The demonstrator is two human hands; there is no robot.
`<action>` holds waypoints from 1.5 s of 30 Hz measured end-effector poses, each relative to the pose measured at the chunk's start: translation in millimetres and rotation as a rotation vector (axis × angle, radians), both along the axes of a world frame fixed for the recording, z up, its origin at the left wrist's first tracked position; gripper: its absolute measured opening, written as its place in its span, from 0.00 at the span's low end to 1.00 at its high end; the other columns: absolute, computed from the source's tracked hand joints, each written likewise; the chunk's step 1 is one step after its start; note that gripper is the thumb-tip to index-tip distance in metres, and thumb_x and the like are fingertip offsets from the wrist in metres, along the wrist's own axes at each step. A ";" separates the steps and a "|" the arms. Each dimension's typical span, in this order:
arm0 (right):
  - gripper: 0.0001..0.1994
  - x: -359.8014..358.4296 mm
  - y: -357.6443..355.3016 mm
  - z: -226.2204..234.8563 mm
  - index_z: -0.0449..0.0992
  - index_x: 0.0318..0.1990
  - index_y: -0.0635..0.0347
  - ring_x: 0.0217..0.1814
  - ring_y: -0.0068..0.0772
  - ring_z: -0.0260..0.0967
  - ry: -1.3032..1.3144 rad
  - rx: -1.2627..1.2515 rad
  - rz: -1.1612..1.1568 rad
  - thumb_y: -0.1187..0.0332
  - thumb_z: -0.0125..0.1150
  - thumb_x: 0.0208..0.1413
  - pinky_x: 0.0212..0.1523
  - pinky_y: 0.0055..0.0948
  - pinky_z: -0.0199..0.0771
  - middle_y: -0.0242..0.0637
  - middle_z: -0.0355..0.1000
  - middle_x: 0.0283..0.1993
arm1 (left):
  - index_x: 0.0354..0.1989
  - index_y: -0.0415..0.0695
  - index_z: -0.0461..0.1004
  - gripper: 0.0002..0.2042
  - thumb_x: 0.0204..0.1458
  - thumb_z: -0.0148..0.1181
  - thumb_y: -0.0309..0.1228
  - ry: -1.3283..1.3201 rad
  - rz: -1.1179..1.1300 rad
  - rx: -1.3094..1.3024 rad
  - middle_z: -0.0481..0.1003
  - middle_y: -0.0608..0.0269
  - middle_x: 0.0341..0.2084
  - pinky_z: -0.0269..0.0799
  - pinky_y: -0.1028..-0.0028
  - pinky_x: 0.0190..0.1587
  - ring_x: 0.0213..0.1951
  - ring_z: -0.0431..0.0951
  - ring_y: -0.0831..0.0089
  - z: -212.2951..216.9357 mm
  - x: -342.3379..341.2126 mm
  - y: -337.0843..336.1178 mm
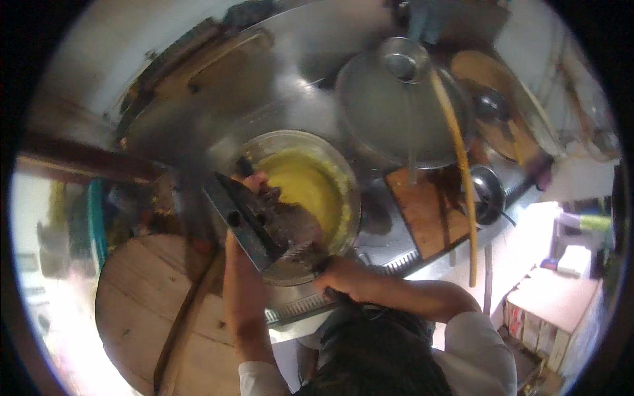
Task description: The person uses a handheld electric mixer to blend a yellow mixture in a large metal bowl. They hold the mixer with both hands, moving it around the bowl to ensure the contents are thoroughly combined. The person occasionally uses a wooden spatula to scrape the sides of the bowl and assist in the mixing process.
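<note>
Both my hands are over a wide metal pot (356,204) that holds a yellow, thick-looking mixture (307,181). My left hand (255,180) is closed at the far side of a dark, flat metal piece (241,221) with a round hole, which hides most of the fingers. Against that piece, above the mixture, is a greyish-brown lump (297,224); blur keeps its kind from showing. My right hand (350,278) is closed round a dark handle at the pot's near rim, its tip close to the lump. Whether handle and metal piece are joined, I cannot tell.
Right of the pot sits a large round pan (376,112) with a ladle (403,63) across it, its long wooden handle reaching forward. A reddish-brown board (422,211) and a small metal bowl (487,195) lie nearer. A round wooden lid (139,303) is at lower left.
</note>
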State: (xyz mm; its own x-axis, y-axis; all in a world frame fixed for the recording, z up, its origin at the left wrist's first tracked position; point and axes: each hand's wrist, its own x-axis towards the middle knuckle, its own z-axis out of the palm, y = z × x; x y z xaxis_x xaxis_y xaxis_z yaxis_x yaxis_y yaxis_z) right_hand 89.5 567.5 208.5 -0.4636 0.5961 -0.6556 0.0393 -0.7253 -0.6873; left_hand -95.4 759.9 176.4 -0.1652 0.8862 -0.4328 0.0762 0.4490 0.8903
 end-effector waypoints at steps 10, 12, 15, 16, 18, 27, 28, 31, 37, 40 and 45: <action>0.05 -33.9 13.7 -61.4 0.72 0.22 0.65 0.16 0.25 0.63 0.123 0.143 0.095 0.73 0.59 0.33 0.16 0.28 0.62 0.35 0.66 0.15 | 0.29 0.36 0.68 0.10 0.35 0.58 0.24 0.170 0.251 0.056 0.70 0.58 0.19 0.67 0.72 0.20 0.18 0.71 0.68 25.0 -32.1 -23.2; 0.05 -45.9 26.4 -78.0 0.72 0.21 0.64 0.15 0.25 0.63 0.014 0.210 0.150 0.73 0.59 0.33 0.16 0.28 0.63 0.35 0.66 0.15 | 0.30 0.37 0.67 0.10 0.36 0.56 0.23 0.181 0.197 0.265 0.70 0.60 0.19 0.67 0.72 0.20 0.17 0.70 0.69 10.9 -46.1 -16.2; 0.06 -56.0 41.4 -94.0 0.71 0.18 0.64 0.14 0.25 0.63 -0.144 0.263 0.271 0.71 0.60 0.32 0.15 0.28 0.63 0.35 0.66 0.14 | 0.29 0.39 0.66 0.10 0.35 0.55 0.22 0.248 0.190 0.335 0.69 0.63 0.18 0.65 0.74 0.21 0.17 0.68 0.72 6.0 -64.7 -6.8; 0.07 -51.0 49.4 -81.8 0.71 0.16 0.64 0.14 0.25 0.64 -0.149 0.290 0.287 0.70 0.61 0.32 0.15 0.27 0.63 0.35 0.66 0.13 | 0.28 0.39 0.66 0.09 0.35 0.55 0.22 0.188 0.202 0.312 0.69 0.63 0.18 0.64 0.74 0.21 0.16 0.68 0.73 9.3 -63.0 -6.8; 0.10 -45.5 64.8 -75.4 0.70 0.11 0.62 0.17 0.32 0.68 -0.211 0.357 0.361 0.65 0.61 0.24 0.22 0.29 0.68 0.38 0.68 0.12 | 0.26 0.39 0.66 0.08 0.34 0.55 0.22 0.099 0.201 0.322 0.69 0.64 0.18 0.63 0.74 0.21 0.16 0.68 0.74 7.9 -66.3 1.7; 0.08 -23.4 35.7 -40.9 0.69 0.12 0.63 0.17 0.32 0.67 -0.298 0.184 0.103 0.69 0.62 0.27 0.20 0.29 0.66 0.39 0.67 0.14 | 0.16 0.38 0.69 0.06 0.36 0.58 0.27 0.136 0.016 0.160 0.69 0.64 0.13 0.63 0.72 0.22 0.17 0.68 0.73 11.5 -18.2 21.1; 0.07 -22.8 29.3 -36.1 0.69 0.13 0.63 0.16 0.32 0.67 -0.186 0.111 0.027 0.71 0.61 0.28 0.19 0.29 0.65 0.38 0.67 0.14 | 0.17 0.38 0.69 0.06 0.36 0.58 0.27 0.070 -0.054 0.098 0.69 0.65 0.13 0.63 0.72 0.21 0.17 0.69 0.72 17.0 -15.5 19.0; 0.05 -21.1 16.1 -17.2 0.69 0.14 0.62 0.15 0.30 0.65 0.065 -0.079 -0.126 0.76 0.59 0.31 0.16 0.30 0.62 0.37 0.66 0.14 | 0.23 0.37 0.70 0.07 0.36 0.58 0.26 0.140 -0.182 0.035 0.70 0.63 0.15 0.63 0.72 0.22 0.18 0.70 0.70 30.0 -13.0 14.8; 0.04 -7.4 14.2 17.2 0.69 0.17 0.64 0.13 0.29 0.63 0.091 -0.158 -0.059 0.78 0.59 0.33 0.14 0.30 0.60 0.38 0.65 0.14 | 0.25 0.37 0.68 0.08 0.36 0.57 0.26 -0.046 -0.067 0.019 0.69 0.62 0.16 0.64 0.72 0.20 0.17 0.69 0.71 36.1 -0.5 -23.8; 0.03 -21.4 3.7 -22.3 0.69 0.17 0.64 0.14 0.27 0.63 0.160 -0.140 -0.003 0.78 0.58 0.33 0.14 0.29 0.60 0.37 0.65 0.14 | 0.26 0.37 0.67 0.09 0.36 0.57 0.26 -0.070 0.084 0.064 0.68 0.62 0.16 0.64 0.71 0.19 0.16 0.69 0.71 56.7 4.7 -46.9; 0.03 -48.3 11.0 -78.3 0.69 0.15 0.64 0.15 0.26 0.64 0.117 0.156 0.131 0.75 0.57 0.31 0.16 0.28 0.61 0.36 0.65 0.14 | 0.29 0.38 0.64 0.11 0.37 0.56 0.25 0.201 0.180 0.275 0.68 0.61 0.16 0.65 0.71 0.19 0.16 0.69 0.71 10.9 -56.3 -23.9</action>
